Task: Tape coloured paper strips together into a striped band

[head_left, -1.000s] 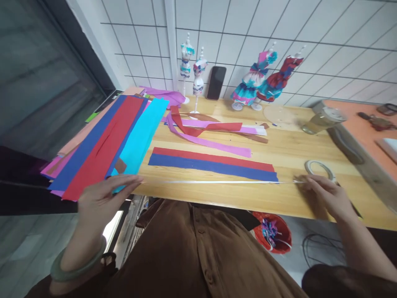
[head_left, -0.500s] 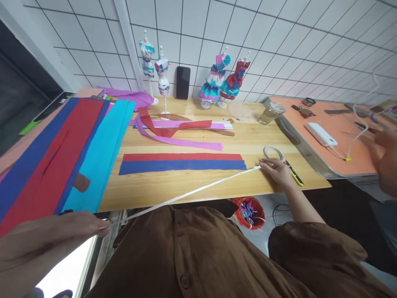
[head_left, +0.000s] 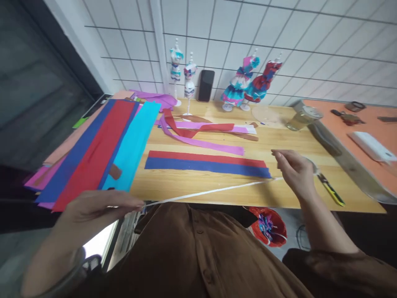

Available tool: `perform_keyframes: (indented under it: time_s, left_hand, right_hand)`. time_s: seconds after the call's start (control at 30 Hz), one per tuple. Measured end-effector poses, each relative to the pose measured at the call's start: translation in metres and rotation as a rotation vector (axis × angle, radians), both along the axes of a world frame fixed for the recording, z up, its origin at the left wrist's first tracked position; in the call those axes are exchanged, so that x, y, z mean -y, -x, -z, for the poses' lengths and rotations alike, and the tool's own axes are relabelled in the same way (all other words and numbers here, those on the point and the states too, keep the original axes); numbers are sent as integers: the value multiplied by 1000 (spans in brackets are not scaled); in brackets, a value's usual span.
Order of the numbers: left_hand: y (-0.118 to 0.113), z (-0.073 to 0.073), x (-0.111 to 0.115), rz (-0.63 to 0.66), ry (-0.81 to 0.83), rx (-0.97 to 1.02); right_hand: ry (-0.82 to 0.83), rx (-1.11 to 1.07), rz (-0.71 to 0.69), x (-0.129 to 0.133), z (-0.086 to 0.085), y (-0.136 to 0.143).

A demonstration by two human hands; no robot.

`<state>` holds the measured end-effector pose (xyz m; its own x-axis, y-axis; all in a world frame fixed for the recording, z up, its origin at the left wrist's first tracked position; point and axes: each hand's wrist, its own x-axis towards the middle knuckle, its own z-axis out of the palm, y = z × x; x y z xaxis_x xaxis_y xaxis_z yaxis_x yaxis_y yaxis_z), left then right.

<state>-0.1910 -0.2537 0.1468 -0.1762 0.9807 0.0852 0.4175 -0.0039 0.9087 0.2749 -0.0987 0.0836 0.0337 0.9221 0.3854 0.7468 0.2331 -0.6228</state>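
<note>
A narrow white strip of tape (head_left: 211,192) stretches across the table's front edge. Its left end is pinched between the thumb and fingers of my left hand (head_left: 96,209), low beside the coloured sheets. My right hand (head_left: 294,169) is raised over the right part of the table, thumb and forefinger brought together; whether anything is between them I cannot make out. The tape runs below these fingertips and behind the hand, towards a partly hidden tape roll (head_left: 314,165). Just behind the tape lie a red strip (head_left: 204,157) and a blue strip (head_left: 204,166), edge to edge.
Long coloured sheets (head_left: 102,140) cover the table's left side. Loose pink, red and brown strips (head_left: 201,132) lie behind. Small dress forms (head_left: 237,89) and a phone (head_left: 206,85) stand by the wall. A yellow cutter (head_left: 333,191) and glass jar (head_left: 304,118) are right; a red bin (head_left: 269,227) below.
My right hand has lifted from the tape by the roll. My left hand has come up and inward with the tape end, and the strip lies flatter. The view has turned left.
</note>
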Motion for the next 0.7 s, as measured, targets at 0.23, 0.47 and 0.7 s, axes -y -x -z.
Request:
perform_keyframes:
  time_s: [0.23, 0.47, 0.7]
  left_hand:
    - [-1, -6, 0, 328, -472, -514]
    - [3, 0, 12, 180, -756, -917]
    - [13, 26, 6, 139, -724, -1044]
  right_hand:
    - [530, -365, -840, 44, -68, 197]
    - [1283, -612, -1112, 66, -54, 262]
    - [1058, -515, -1006, 69, -36, 257]
